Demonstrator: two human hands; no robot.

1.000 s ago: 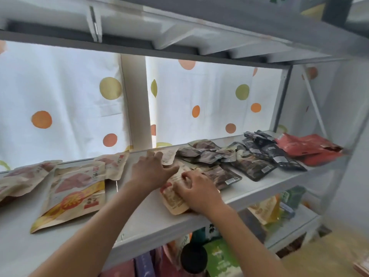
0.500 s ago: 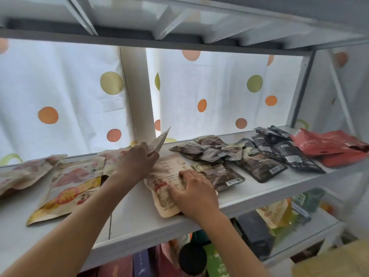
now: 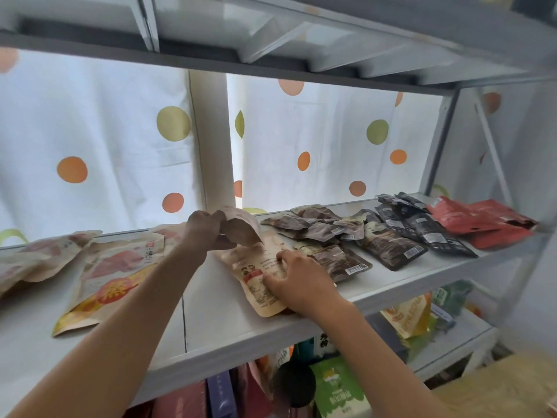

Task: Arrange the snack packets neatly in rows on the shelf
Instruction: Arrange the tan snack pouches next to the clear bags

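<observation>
On the white shelf [image 3: 229, 318] lies a beige snack packet [image 3: 256, 273] near the front edge. My right hand [image 3: 297, 280] rests on it with curled fingers pressing it down. My left hand [image 3: 208, 229] grips a second beige packet [image 3: 242, 226] by its edge and holds it lifted and bent above the shelf. Left of my arms lie larger beige and yellow packets [image 3: 111, 276]. To the right are several brown packets [image 3: 337, 239], black packets [image 3: 422, 227] and red packets [image 3: 482, 221].
A spotted white curtain [image 3: 316, 140] hangs behind the shelf, and a white post [image 3: 211, 137] stands at the back. The upper shelf [image 3: 271, 34] is close overhead. A lower shelf [image 3: 446, 345] holds more packets, boxes and a dark bottle [image 3: 294, 387].
My left hand has lifted the second beige packet higher off the shelf and bent it over. My right hand stays on the flat beige packet.
</observation>
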